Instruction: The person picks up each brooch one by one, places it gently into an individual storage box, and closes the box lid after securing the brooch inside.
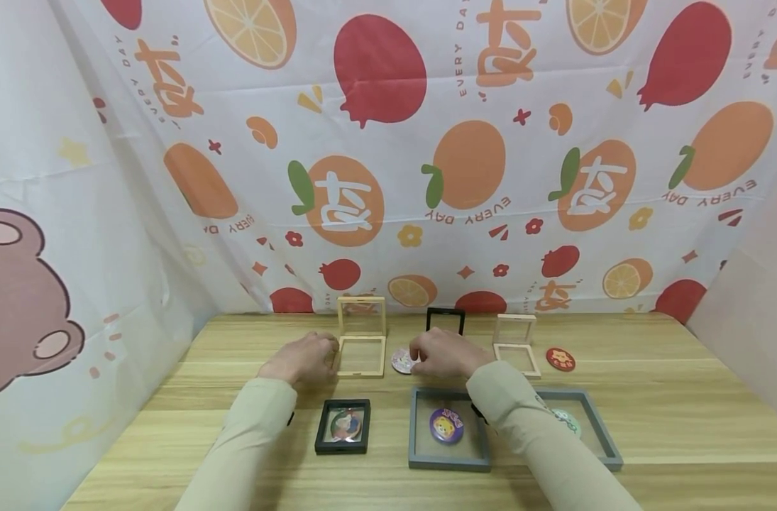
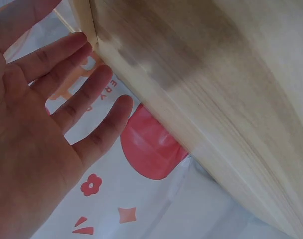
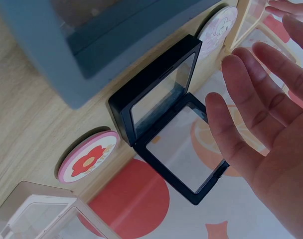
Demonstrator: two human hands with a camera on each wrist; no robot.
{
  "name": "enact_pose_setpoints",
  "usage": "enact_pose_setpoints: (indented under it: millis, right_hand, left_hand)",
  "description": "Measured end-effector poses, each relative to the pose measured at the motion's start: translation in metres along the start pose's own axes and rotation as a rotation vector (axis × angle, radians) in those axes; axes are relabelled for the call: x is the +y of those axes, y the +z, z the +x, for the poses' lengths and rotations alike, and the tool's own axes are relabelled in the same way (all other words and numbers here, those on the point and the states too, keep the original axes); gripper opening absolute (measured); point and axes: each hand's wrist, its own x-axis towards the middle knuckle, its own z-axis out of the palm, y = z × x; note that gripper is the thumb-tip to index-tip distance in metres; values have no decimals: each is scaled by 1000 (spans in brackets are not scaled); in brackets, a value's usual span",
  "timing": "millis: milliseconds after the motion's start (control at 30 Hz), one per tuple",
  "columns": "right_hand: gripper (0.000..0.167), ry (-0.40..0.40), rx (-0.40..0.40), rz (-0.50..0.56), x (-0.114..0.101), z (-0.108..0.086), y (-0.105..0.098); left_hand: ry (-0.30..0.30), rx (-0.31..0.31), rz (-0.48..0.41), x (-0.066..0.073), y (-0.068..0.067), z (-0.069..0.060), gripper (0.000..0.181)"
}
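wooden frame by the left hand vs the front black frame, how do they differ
The wooden frame is open, its lid raised; the front black frame is shut. The wooden frame is pale and looks empty; the front black frame is dark and holds a round badge. Both are squarish, on the table.

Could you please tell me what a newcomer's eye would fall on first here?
Probably the bright fruit-print cloth behind the table. Next, the left hand beside the leftmost open wooden frame, and the right hand close to the pale round badge. A purple badge, within a gray frame's border, stands out nearer the camera.
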Motion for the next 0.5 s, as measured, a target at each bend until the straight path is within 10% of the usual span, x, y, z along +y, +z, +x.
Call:
enact_pose_setpoints:
  millis: [233,500]
  right_hand:
    - [12,17,-3,19,-1,-1,2]
    - [13,33,-15,46,2,-4,3]
  left_hand:
    - [23,-2,-21,-5,3,3,5]
    - [126,69,5,-19,9,3,29]
